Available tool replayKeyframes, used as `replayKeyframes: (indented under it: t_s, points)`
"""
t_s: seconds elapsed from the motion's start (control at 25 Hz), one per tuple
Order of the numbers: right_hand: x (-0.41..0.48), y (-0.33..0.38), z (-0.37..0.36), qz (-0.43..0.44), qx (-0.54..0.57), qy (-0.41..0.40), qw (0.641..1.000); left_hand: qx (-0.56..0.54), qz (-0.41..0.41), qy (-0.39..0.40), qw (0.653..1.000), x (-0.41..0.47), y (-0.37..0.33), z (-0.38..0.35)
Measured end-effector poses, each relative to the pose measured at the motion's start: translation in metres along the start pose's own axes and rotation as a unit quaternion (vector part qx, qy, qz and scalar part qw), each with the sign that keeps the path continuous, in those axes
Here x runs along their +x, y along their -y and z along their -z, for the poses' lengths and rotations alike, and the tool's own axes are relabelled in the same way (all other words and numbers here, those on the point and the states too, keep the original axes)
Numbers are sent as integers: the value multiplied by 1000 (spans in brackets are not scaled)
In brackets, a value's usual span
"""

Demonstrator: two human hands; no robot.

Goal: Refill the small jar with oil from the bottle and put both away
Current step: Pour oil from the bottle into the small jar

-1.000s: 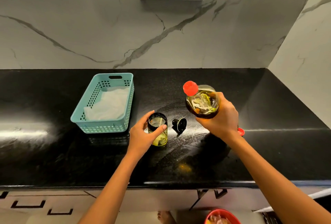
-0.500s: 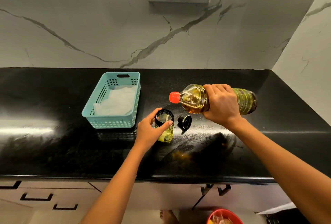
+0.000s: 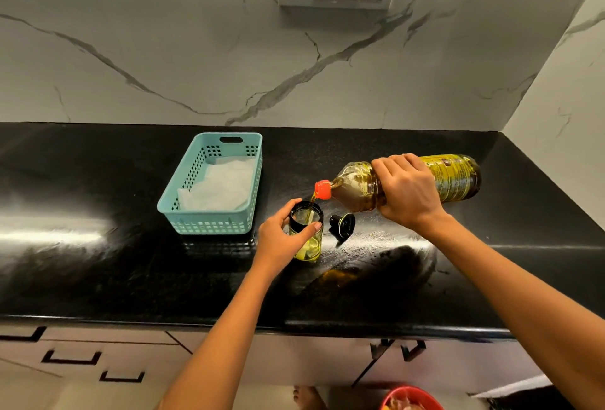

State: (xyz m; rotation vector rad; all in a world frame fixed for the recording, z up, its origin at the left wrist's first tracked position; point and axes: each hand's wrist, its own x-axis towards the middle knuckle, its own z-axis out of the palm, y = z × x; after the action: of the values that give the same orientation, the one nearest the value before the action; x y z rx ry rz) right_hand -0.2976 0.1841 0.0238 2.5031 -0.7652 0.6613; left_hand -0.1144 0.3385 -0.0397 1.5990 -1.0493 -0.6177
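A small glass jar (image 3: 311,239) with a black rim stands upright on the black counter, partly filled with yellow oil. My left hand (image 3: 281,239) wraps around its left side. My right hand (image 3: 406,193) grips a large oil bottle (image 3: 455,177) tipped almost flat, its red spout (image 3: 323,189) just above the jar's mouth. A thin stream of oil runs from the spout into the jar. The jar's black lid (image 3: 342,223) lies on the counter just right of the jar.
A teal plastic basket (image 3: 183,210) lined with white paper sits left of the jar. The black counter (image 3: 98,262) meets a marble wall behind and on the right. A red bowl (image 3: 409,400) shows below the counter's front edge.
My right hand has tipped the bottle from near upright to almost horizontal and brought its spout over the jar. Oil now pours. My left hand stays on the jar.
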Motion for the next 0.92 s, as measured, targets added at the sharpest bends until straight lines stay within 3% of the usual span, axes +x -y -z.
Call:
replayKeyframes:
  t_s: [0.92]
  points:
    - [11, -9, 11, -4, 5, -52, 999, 0, 18, 3, 1000, 0, -1, -1]
